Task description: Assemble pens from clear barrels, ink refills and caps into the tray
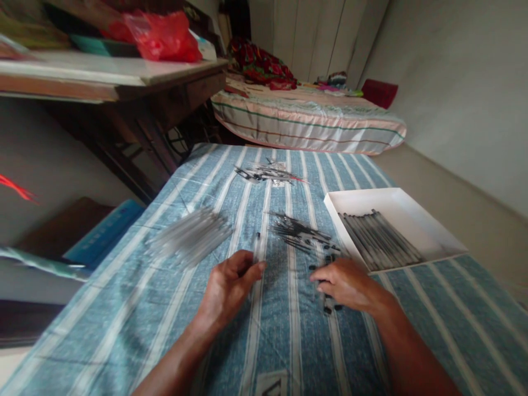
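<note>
My left hand is closed on a slim clear pen barrel with a dark upper end, held between thumb and fingers above the cloth. Small black pen caps lie scattered under and around my right hand. That hand reaches down among them with thumb and forefinger a little apart, and nothing shows between them. Just beyond it is a loose pile of black pen refills. Left of my left hand, a blurred heap of clear pen barrels lies side by side.
A white shallow box at the right holds a row of dark-filled pens. More thin refills lie at the table's far end. Striped blue cloth covers the table. A bed stands behind, a desk at the left.
</note>
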Tool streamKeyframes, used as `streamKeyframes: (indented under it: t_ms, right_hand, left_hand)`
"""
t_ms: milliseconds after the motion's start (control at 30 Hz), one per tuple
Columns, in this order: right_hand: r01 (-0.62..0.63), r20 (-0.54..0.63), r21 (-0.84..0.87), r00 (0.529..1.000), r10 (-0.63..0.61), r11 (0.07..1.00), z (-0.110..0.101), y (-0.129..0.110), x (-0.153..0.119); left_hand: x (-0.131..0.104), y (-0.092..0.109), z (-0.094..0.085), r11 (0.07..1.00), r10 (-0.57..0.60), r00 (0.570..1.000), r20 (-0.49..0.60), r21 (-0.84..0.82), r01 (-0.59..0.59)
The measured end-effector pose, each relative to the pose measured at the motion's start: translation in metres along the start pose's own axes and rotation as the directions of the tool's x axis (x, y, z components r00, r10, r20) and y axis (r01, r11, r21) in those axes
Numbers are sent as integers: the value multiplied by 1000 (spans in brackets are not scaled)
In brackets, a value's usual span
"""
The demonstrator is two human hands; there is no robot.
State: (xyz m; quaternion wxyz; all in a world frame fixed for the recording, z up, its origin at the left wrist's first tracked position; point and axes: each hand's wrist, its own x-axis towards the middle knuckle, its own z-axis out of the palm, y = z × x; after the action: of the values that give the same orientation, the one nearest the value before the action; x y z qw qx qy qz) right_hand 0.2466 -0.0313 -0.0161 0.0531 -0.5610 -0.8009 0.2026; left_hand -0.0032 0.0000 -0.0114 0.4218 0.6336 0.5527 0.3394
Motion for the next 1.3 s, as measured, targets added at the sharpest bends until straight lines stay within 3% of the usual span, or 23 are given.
streamKeyframes:
  t_ms: [167,400,500,633,867,1300]
  right_hand:
    - [27,65,3,997,-27,1000,1,2,-2]
    - [-19,29,-71,999,21,997,2,-6,2]
    - [0,-35,57,999,2,998,4,-14,4]
    - [118,-155,287,985,-76,951,13,-27,6]
    - [237,-221,450,964,-150,861,27,-40,7]
    - [228,-270,548,959,-87,805,34,-47,7]
  left_hand:
    - [2,6,-1,962,-107,992,62,-247,119]
    - [2,7,-1,872,-120,982,148,-456,176]
    - [1,5,0,802,-110,979,172,-566,190]
    - [-1,7,2,717,-116,979,170,-667,201]
    - [-3,9,4,672,-94,979,184,-713,198]
    - [-5,9,11,643,-127,968,219,-725,248]
